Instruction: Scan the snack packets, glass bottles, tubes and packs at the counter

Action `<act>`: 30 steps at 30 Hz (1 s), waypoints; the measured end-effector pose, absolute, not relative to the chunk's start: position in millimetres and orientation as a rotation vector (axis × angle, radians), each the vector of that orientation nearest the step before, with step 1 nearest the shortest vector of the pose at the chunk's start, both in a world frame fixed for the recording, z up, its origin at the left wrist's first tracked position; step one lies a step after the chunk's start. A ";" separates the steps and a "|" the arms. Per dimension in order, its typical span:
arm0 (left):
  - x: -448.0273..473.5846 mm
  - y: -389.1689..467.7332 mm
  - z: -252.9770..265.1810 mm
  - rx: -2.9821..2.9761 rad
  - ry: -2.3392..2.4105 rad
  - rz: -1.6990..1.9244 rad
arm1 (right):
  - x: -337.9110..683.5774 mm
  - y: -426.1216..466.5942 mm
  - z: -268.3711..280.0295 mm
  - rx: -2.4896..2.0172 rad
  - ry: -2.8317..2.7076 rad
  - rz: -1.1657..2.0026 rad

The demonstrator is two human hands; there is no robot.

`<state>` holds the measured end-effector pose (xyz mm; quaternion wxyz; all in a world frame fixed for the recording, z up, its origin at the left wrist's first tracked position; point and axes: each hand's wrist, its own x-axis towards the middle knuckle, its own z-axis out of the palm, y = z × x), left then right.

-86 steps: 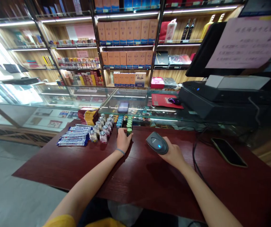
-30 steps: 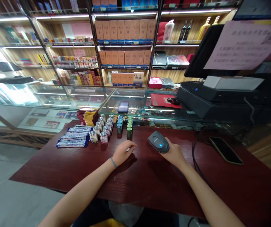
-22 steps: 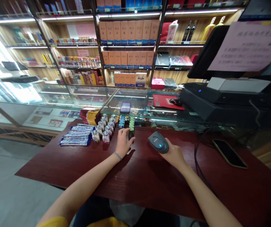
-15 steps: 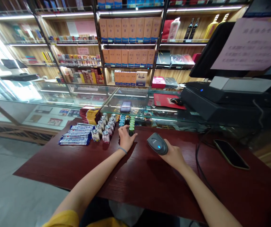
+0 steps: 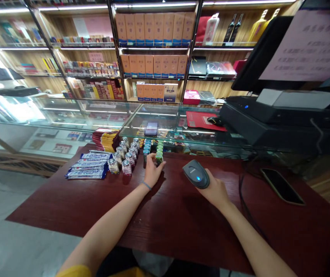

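Note:
My left hand (image 5: 154,172) has its thumb and fingers around the nearest small green-topped cylindrical container (image 5: 159,157), at the front of a row of similar ones on the counter. Just left of that row runs another of blue-topped containers (image 5: 147,146). In my right hand (image 5: 215,191) is a dark grey barcode scanner (image 5: 196,174) with a lit blue light, held above the counter. Small clear jars with silvery lids (image 5: 126,167) stand in two rows left of my left hand. What is printed on the containers is too small to read.
Blue-and-white packets (image 5: 88,166) and a stack of red and yellow packets (image 5: 107,139) lie left on the dark red counter (image 5: 165,215). A phone (image 5: 283,186) and a black cable (image 5: 244,200) are at right. The glass display case (image 5: 165,115) and monitor (image 5: 264,54) stand behind.
My left fingers have drawn closer around the front green-topped container. The scanner in my right hand has shifted slightly to the right. The camera view has tilted a little.

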<state>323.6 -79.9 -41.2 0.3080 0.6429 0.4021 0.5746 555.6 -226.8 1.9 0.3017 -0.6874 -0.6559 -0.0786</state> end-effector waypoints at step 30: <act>318.7 -98.2 -11.2 0.594 0.455 0.862 | 546.7 -246.3 42.8 -1.614 -2.170 0.295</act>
